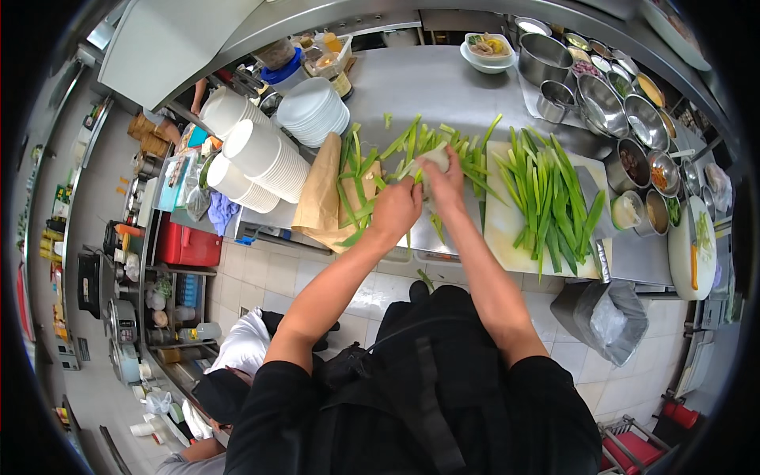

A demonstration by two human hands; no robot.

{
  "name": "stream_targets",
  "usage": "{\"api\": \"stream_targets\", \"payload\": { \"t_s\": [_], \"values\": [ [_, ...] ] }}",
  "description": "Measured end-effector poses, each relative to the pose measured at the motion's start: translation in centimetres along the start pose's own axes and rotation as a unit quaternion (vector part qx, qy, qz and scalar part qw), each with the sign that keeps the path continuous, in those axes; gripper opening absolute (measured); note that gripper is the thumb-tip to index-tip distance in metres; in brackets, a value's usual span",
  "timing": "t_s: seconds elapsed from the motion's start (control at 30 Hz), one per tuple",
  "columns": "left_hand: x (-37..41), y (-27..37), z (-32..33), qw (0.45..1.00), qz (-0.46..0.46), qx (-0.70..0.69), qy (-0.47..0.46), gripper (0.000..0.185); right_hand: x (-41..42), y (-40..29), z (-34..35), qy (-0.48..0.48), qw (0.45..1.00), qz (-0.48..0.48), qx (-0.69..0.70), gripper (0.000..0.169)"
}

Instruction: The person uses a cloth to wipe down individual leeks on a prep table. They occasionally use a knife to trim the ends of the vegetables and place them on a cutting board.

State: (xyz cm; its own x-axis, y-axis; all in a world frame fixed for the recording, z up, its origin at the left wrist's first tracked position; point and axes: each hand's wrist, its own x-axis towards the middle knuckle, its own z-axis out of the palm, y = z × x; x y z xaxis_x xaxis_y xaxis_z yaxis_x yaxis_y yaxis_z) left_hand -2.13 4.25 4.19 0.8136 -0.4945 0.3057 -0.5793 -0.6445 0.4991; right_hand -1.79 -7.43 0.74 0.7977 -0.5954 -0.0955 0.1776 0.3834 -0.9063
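Over a steel counter (415,77), my left hand (399,206) and my right hand (440,178) meet at a whitish, partly translucent piece (438,157), whose exact kind I cannot tell. My right hand grips it; the fingertips of my left hand pinch close by, and what they hold is unclear. Loose green leaf pieces (409,139) lie around and behind both hands. To the right, long green leaves (549,196), probably leek or scallion, are heaped on a cutting board (502,222) beside a broad knife blade (594,196). Brown paper (317,190) with more green strips on it lies left.
Stacked white bowls (261,160) and plates (314,110) stand left. Steel pots (543,59) and bowls of ingredients crowd the right. A lined trash bin (605,320) stands below the counter's right end. A person in a black cap (222,395) is at lower left.
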Motion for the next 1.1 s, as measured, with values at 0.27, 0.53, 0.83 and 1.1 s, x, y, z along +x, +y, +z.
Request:
{"api": "stream_targets", "payload": {
  "t_s": [0.27,0.53,0.83,1.1],
  "values": [
    [-0.7,1.1,-1.2,0.997,0.026,0.075,0.017,0.017,0.5,-1.8,-0.3,0.057,0.997,0.007,0.057,0.079],
    [0.2,0.9,-0.9,0.997,0.057,0.045,0.019,0.018,-0.4,-1.1,-0.3,0.008,0.991,-0.101,-0.089,0.088],
    [0.1,0.1,-0.8,0.998,0.054,-0.011,0.041,0.016,-2.0,-1.7,-0.2,-0.13,0.987,-0.089,0.017,0.079],
    [0.2,0.7,-0.9,0.997,0.058,-0.008,0.054,0.015,-2.2,-2.1,0.0,-0.084,0.992,-0.089,-0.03,0.073]
  ]
}}
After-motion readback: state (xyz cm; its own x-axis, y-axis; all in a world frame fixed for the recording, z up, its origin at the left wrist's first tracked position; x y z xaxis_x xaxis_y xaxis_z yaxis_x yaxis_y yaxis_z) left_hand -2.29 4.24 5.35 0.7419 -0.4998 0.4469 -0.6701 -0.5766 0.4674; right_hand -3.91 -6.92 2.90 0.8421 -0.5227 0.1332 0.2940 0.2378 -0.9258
